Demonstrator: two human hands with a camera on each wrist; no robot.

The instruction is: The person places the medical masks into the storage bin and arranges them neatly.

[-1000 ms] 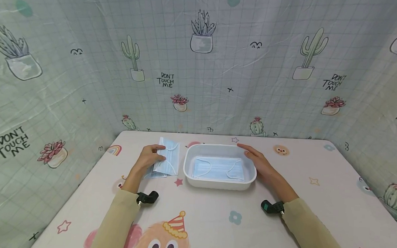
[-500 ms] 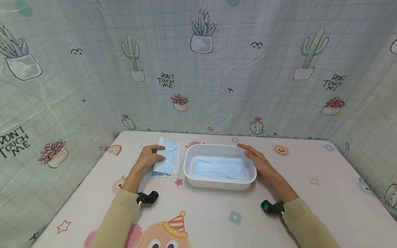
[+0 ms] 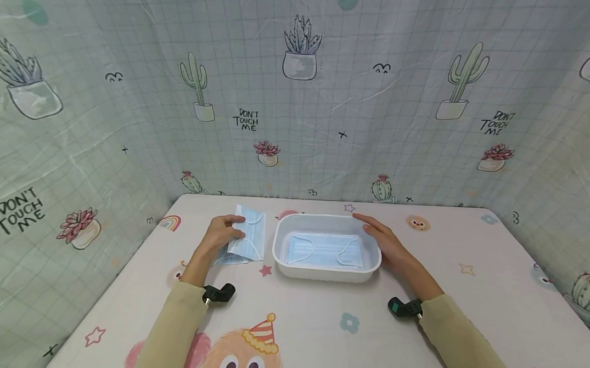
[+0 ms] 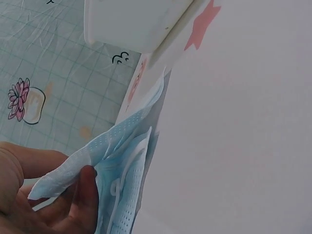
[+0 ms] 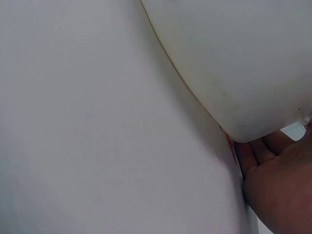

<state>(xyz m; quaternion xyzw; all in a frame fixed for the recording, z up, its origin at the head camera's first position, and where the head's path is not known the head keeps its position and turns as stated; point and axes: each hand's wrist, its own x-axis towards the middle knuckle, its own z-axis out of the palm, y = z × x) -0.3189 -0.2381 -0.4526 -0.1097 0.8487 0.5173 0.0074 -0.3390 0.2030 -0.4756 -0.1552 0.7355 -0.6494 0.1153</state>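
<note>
A pale blue pleated face mask [image 3: 253, 234] is pinched at its left side between the thumb and fingers of my left hand [image 3: 220, 233]. In the left wrist view, this mask [image 4: 117, 139] slants up from the table, its near edge between the fingers. A second face mask [image 3: 229, 259] lies beneath it, mostly covered. My right hand [image 3: 388, 244] grips the right back corner of a white plastic box [image 3: 328, 274], with fingers round the outer wall. Inside the box, another blue mask [image 3: 325, 252] lies flat, ear loops upward. In the right wrist view, the box wall [image 5: 243, 68] partly hides the fingers.
The white table [image 3: 308, 327] carries printed cartoon figures, stars and flowers. Behind it hangs a curtain [image 3: 328, 97] printed with potted plants. Black wrist cameras sit on the left wrist [image 3: 219, 292] and right wrist [image 3: 404, 308].
The mask in my left hand has shifted very slightly to the left. My right hand and the box have stayed in place.
</note>
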